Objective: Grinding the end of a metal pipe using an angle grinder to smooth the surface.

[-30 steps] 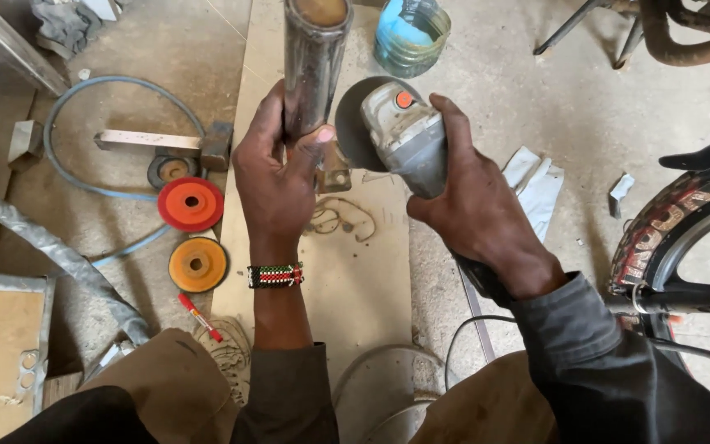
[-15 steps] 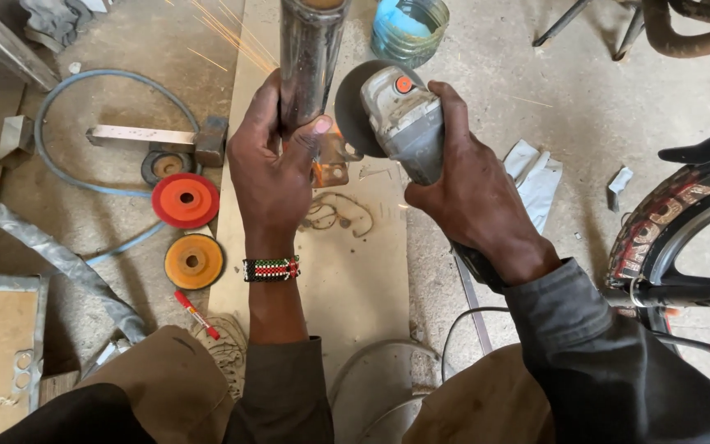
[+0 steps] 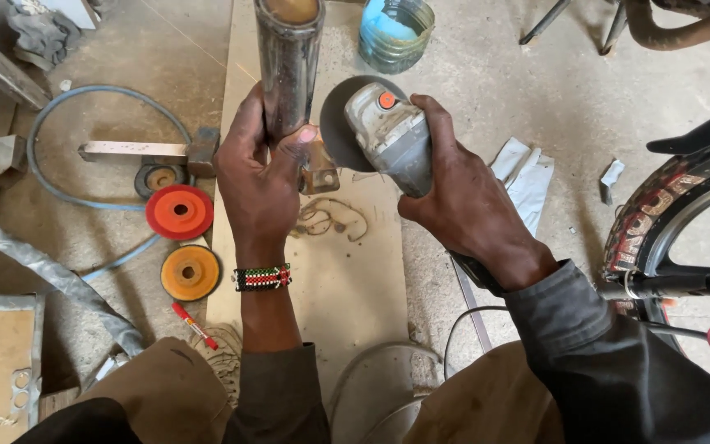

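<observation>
On a dusty concrete floor (image 3: 536,82), the left hand (image 3: 260,177) grips a metal pipe (image 3: 289,66), the right hand (image 3: 462,193) an angle grinder (image 3: 388,136).

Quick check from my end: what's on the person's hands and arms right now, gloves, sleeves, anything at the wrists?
No gloves: both hands bare. The left hand has a beaded wristband in black, red, green and white, above a dark olive-grey sleeve. The right hand has a dark grey sleeve.

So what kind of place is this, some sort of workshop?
Most likely a small metalwork or repair workshop with a bare concrete floor. The right hand grips an angle grinder beside a metal pipe held by the left hand, grinding discs lie on the floor, and a motorcycle wheel stands alongside.
</observation>
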